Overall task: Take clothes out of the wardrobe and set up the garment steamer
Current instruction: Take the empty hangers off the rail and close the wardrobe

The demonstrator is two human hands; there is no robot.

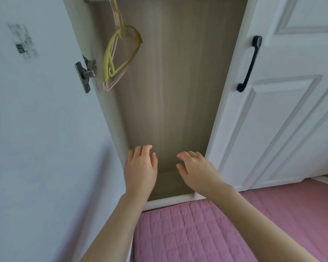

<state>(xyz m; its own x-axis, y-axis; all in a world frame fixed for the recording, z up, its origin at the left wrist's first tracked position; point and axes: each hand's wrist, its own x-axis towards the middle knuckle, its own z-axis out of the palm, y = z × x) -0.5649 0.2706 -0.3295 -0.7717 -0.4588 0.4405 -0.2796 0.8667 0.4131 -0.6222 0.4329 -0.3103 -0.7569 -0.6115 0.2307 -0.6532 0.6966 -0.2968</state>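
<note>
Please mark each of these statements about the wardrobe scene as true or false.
1. Both hands hold nothing. True: the left hand and right hand reach in with loose fingers.
2. Clothes hang on the hangers. False: the hangers are bare.
3. The wardrobe's left door is open. True.
4. The handle on the right door is white. False: it is black.
5. A pink quilted mat lies below the wardrobe. True.

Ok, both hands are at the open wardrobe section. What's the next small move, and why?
Probably pull both hands back and try the closed door by its black handle. The open compartment shows only bare hangers, no clothes, and the left hand and right hand hold nothing.
</note>
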